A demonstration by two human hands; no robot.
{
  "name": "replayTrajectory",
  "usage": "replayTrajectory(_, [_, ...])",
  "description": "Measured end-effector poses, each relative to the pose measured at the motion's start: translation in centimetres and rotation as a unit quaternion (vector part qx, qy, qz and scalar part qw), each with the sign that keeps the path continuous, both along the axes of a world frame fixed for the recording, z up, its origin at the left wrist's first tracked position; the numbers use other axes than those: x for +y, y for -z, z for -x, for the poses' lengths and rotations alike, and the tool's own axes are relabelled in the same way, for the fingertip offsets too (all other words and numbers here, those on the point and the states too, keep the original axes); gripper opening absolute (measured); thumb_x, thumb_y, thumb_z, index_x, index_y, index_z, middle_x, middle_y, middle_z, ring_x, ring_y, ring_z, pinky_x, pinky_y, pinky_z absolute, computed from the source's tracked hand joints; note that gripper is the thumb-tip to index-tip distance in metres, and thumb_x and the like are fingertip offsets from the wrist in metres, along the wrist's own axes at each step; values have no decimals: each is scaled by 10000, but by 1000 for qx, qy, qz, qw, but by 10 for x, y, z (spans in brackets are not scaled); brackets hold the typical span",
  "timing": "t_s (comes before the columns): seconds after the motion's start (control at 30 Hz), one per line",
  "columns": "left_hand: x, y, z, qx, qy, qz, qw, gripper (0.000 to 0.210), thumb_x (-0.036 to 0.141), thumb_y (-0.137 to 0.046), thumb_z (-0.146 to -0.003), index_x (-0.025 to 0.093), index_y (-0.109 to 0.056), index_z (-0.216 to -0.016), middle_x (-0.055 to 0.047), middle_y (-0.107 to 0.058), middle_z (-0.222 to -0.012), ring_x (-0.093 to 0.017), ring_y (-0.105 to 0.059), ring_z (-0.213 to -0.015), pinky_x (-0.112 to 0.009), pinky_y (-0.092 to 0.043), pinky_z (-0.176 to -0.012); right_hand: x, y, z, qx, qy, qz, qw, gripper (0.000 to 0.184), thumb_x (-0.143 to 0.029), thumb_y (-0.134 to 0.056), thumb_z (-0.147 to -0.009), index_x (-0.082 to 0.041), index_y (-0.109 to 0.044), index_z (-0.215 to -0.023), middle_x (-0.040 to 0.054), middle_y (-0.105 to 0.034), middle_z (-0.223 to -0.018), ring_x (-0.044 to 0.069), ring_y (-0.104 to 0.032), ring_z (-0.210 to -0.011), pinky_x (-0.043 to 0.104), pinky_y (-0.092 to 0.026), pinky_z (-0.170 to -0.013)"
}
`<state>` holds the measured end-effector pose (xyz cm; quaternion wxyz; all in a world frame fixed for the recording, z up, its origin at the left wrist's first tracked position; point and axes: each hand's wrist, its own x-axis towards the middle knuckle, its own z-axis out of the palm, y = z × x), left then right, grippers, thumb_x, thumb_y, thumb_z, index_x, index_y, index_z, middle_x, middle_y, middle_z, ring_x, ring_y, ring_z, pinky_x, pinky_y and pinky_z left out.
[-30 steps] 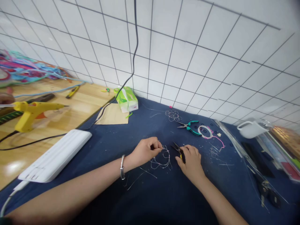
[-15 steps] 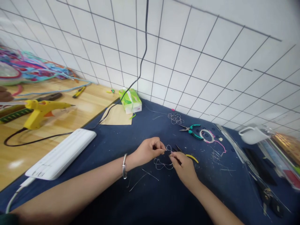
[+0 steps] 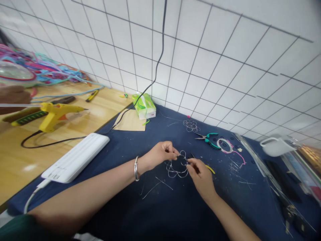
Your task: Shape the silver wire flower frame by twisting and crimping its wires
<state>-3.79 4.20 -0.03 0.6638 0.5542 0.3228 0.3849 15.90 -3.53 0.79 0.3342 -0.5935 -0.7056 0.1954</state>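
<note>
Between my hands is a flower-shaped wire frame (image 3: 178, 173) of thin silvery loops set round an open ring. My left hand (image 3: 164, 154) pinches its upper left side between thumb and fingertips. On the right side, my right hand (image 3: 200, 171) is closed with its fingertips on the wire. Pliers with a yellow handle (image 3: 210, 169) lie partly hidden behind my right hand. Loose cut wire pieces (image 3: 157, 186) rest on the dark blue cloth below my left hand. Farther back sits a similar looped wire piece (image 3: 191, 126), beside teal-handled needle-nose pliers (image 3: 208, 139).
A white power bank (image 3: 76, 159) with a cable and a yellow glue gun (image 3: 56, 115) lie to the left, near another person's hand (image 3: 16, 98). A tissue pack (image 3: 144, 106) stands by the wall. At right are a wire coil (image 3: 225, 146), a white mug (image 3: 274, 146) and scissors.
The wire frame is now turned more towards me, showing its ring of loops. My hands have moved slightly apart. The view has shifted a little to the left, and the other person's hand shows more.
</note>
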Motion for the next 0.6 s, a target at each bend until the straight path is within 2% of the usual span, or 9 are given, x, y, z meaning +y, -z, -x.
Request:
replayTrajectory(0.07, [8,1,6,27,-52,-46,997,149,83,-567,-672,158,-443,-635,-44,-637,-829,-144,-608,-778,-262,-455,-640,-3,-2,2,-13,20,-27,999,153,-284,-481,-829,-197,-564,-925,5,-565,-768,127,-524,-680,253,-421,-651])
replayTrajectory(0.1, [12,1,9,42,-80,-69,994,154,89,-574,-669,159,-442,-629,-45,-638,-827,-148,-609,-787,-267,-455,-645,-4,-3,5,-29,2,-41,999,129,-273,-478,-831,-194,-568,-879,10,-565,-773,130,-525,-698,257,-420,-664])
replayTrajectory(0.17, [20,1,15,63,-131,-101,984,166,98,-573,-669,160,-431,-610,-43,-640,-809,-152,-611,-784,-278,-457,-655,-9,-4,15,-79,-94,-59,991,119,-236,-468,-837,-190,-576,-814,20,-570,-777,137,-525,-748,274,-412,-717])
replayTrajectory(0.23, [25,2,19,76,-153,-120,978,166,105,-570,-673,161,-427,-612,-46,-642,-818,-154,-613,-788,-281,-458,-656,-14,-3,29,-144,-201,-69,967,129,-204,-456,-842,-191,-584,-844,28,-576,-794,143,-522,-778,291,-402,-746])
replayTrajectory(0.3, [27,1,22,85,-163,-134,974,157,105,-559,-680,162,-427,-616,-48,-646,-823,-155,-614,-788,-279,-457,-651,-19,0,43,-204,-257,-84,941,149,-183,-443,-847,-190,-583,-895,37,-578,-824,149,-517,-796,316,-390,-768])
replayTrajectory(0.5, [30,-2,29,89,-185,-174,963,149,99,-550,-684,162,-432,-618,-41,-646,-806,-154,-615,-797,-258,-442,-632,-12,3,79,-286,-282,-124,907,181,-126,-422,-836,-165,-578,-920,52,-557,-790,163,-495,-781,313,-378,-694])
replayTrajectory(0.6, [35,-2,33,79,-211,-173,959,147,86,-536,-682,160,-430,-614,-38,-641,-788,-156,-615,-800,-246,-432,-614,-3,1,98,-344,-342,-191,853,217,-85,-398,-826,-126,-569,-953,75,-563,-781,173,-476,-723,318,-350,-612])
